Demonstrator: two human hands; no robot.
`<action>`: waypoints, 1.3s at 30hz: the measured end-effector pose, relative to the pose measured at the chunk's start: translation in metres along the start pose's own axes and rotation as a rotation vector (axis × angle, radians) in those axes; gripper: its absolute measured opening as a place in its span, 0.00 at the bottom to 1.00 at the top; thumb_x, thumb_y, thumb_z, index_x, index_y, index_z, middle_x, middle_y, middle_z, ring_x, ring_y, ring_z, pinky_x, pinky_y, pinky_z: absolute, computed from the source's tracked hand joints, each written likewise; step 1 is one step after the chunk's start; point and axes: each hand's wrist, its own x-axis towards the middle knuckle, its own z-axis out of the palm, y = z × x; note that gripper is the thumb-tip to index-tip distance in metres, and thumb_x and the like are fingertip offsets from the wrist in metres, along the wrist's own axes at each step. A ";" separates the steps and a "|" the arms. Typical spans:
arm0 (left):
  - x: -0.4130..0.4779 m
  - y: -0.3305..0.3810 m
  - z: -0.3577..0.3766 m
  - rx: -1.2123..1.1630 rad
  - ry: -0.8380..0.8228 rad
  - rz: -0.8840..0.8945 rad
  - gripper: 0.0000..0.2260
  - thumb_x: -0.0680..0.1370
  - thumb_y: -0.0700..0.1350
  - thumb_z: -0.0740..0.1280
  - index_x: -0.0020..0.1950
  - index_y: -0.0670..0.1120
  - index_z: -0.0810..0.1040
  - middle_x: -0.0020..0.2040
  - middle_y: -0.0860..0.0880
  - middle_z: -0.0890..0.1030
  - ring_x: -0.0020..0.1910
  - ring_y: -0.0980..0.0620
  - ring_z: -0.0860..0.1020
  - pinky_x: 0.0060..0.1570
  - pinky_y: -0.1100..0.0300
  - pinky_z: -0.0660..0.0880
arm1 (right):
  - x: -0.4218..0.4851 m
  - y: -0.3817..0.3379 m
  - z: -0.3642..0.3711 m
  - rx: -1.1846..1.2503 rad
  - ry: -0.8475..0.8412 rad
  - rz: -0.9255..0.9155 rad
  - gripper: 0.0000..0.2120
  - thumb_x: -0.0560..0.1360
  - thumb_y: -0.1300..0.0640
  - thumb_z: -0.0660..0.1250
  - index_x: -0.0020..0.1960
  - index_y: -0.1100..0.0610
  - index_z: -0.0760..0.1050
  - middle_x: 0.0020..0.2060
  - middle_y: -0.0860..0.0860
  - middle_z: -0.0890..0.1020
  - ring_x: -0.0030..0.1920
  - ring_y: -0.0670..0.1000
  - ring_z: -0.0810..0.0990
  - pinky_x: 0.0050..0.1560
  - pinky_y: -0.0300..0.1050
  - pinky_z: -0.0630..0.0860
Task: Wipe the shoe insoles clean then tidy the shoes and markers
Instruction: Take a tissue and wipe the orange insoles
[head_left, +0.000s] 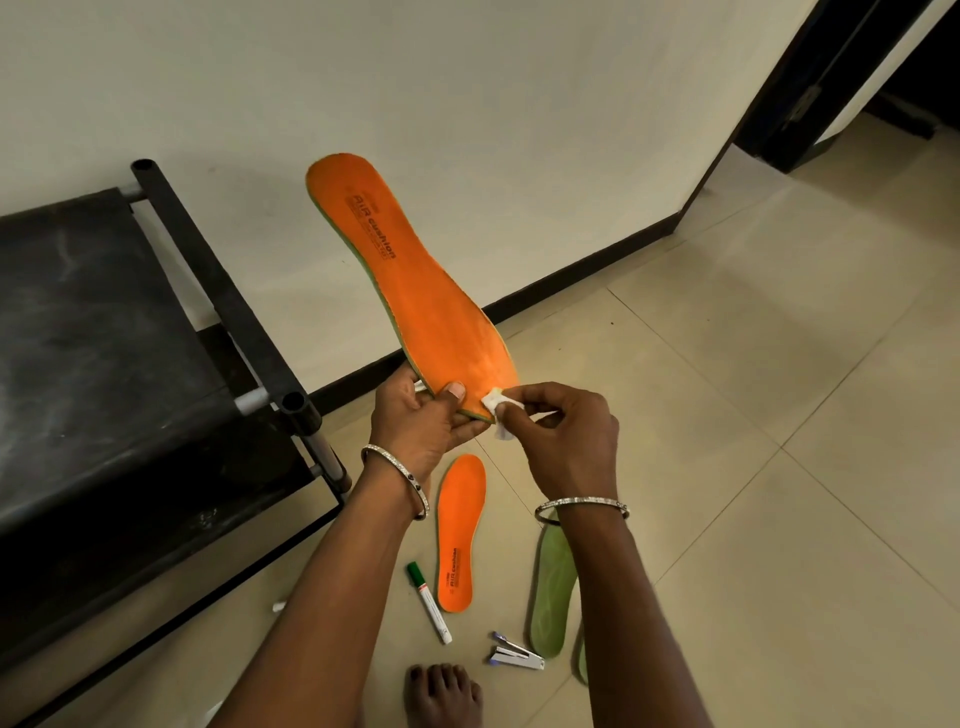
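At the toe end of the raised orange insole (415, 270), fingers (524, 410) of the right hand (566, 441) pinch a small white wipe (493, 402) against its face, while the left hand (421, 421) grips that same end, thumb on top. Wiping is the step in hand; next it calls for strokes up toward the heel. Below on the tiled floor (727, 415) lie a second orange insole (457, 535), a green insole (553, 587), a green-capped marker (428, 603) and a stapler (517, 659); no shoes show.

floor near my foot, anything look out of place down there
A stapler lies on the tiles beside the insoles, unrelated to wiping shoes. The green insole lies underside up, unlike the orange insole lying next to it.
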 end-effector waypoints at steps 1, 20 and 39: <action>0.001 -0.001 -0.001 0.023 0.012 0.011 0.15 0.80 0.33 0.65 0.66 0.43 0.75 0.57 0.40 0.82 0.48 0.42 0.85 0.39 0.53 0.84 | -0.001 -0.003 0.002 0.022 -0.034 -0.028 0.04 0.71 0.53 0.76 0.45 0.48 0.85 0.36 0.42 0.84 0.34 0.44 0.79 0.34 0.35 0.72; 0.002 -0.007 0.002 0.083 0.003 0.021 0.10 0.79 0.35 0.68 0.58 0.45 0.77 0.55 0.40 0.83 0.50 0.39 0.84 0.47 0.43 0.83 | -0.003 -0.007 0.004 -0.008 0.023 -0.066 0.07 0.70 0.45 0.75 0.42 0.48 0.84 0.34 0.42 0.82 0.35 0.43 0.77 0.35 0.39 0.72; 0.007 -0.009 0.002 0.072 -0.015 0.025 0.14 0.80 0.33 0.65 0.63 0.47 0.73 0.60 0.40 0.79 0.53 0.37 0.83 0.42 0.49 0.84 | -0.001 0.005 0.004 -0.122 0.078 -0.047 0.02 0.70 0.51 0.75 0.40 0.47 0.82 0.34 0.44 0.82 0.37 0.45 0.79 0.36 0.40 0.72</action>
